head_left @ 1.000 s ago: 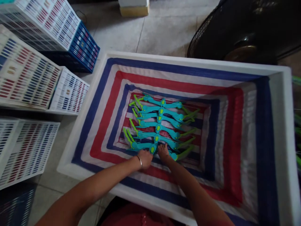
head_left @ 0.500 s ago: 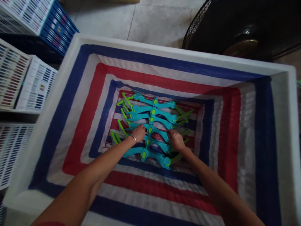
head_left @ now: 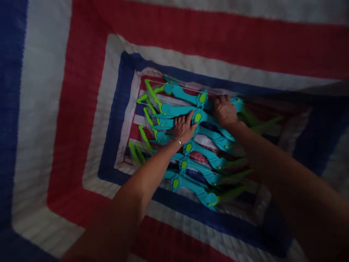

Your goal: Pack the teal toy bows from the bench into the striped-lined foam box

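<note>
Several teal and lime-green toy bows (head_left: 191,153) lie stacked side by side at the bottom of a deep box lined with red, white and blue striped woven plastic (head_left: 81,91). My left hand (head_left: 183,128), a thin bracelet on its wrist, rests flat with fingers spread on the upper bows near the stack's middle. My right hand (head_left: 225,110) presses down on the teal limb of the bows at the far end, fingers curled over it. Both forearms reach deep into the box.
The striped liner fills the whole view, with its walls rising on all sides. The lower corners and the right side lie in dark shadow.
The view has moved much deeper into the box, so its rim and the crates outside are gone. Both hands shifted from the middle bows toward the far end of the stack.
</note>
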The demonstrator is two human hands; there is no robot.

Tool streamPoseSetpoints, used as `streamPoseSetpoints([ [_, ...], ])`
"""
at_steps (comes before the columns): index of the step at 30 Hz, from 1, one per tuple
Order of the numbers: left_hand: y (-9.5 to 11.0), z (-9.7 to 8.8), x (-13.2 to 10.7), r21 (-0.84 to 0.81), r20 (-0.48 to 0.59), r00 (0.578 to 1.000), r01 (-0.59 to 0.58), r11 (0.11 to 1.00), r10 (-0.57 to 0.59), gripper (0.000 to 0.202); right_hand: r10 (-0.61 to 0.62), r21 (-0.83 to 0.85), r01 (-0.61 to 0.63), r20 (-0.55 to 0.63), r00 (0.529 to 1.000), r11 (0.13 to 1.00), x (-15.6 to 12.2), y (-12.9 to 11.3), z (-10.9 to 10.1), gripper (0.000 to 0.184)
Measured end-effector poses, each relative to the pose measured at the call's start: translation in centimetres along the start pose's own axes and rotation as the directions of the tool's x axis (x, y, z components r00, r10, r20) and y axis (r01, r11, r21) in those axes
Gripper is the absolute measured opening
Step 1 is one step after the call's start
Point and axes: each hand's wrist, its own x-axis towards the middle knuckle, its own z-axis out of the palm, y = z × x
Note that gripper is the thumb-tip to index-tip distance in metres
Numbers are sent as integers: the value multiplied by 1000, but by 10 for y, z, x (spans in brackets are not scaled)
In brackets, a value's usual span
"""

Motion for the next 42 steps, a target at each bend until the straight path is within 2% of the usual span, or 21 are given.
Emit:
streamPoseSetpoints([
  [2,-2,2,2,21,10,1000,-12,1000,12,67,-65,18,66,-53,997,998,4,11,11,55],
  [4,-2,1,4,35,29,999,-18,999,17,68,-87,11,88,-60,994,996,6,18,12,64],
  [8,-1,-1,7,42,34,999,-20,999,18,67,-68,-78,65,-39,997,995,11,24,8,78],
  [11,0,-2,7,47,24,1000,-20,999,19,66,-24,-68,23,-9,1000,997,16,23,6,85],
  [14,0,-6,8,53,73,997,-8,999,4,65,24,1,-24,-11,1000,1000,17,8,-7,76],
  [16,0,-9,9,55,113,994,1,998,-7,66,27,29,-26,-44,999,999,5,-15,-22,56],
  [18,0,-9,9,56,119,993,-2,998,-5,66,-10,92,15,-54,998,996,-21,-48,-37,37],
  [21,-1,-6,9,57,87,996,-15,998,10,67,-139,298,119,46,989,947,-87,-104,-46,28],
  [23,-1,-5,9,54,93,996,-15,998,10,68,-186,384,124,129,974,915,-138,-135,-40,27],
  [25,-2,-5,10,42,116,993,-14,999,9,68,-150,388,71,179,972,919,-181,-157,-29,26],
  [28,-4,-7,12,18,146,989,-35,999,32,69,-71,384,-17,214,974,923,-217,-172,-13,25],
  [31,-8,-9,14,10,188,980,-75,997,72,74,-2,413,-69,169,986,908,-216,-172,-9,25],
  [34,-14,-13,18,19,265,960,-101,995,93,78,85,331,-115,104,991,936,-195,-167,-12,30],
  [36,-18,-16,20,12,316,943,-117,993,107,79,85,224,-121,161,983,967,-179,-164,-12,36],
  [39,-21,-22,22,-8,357,925,-135,991,129,80,94,96,-135,346,933,986,-161,-159,-9,44],
  [42,-22,-25,23,-26,374,918,-130,991,130,82,141,65,-186,426,894,980,-153,-155,-4,46],
])
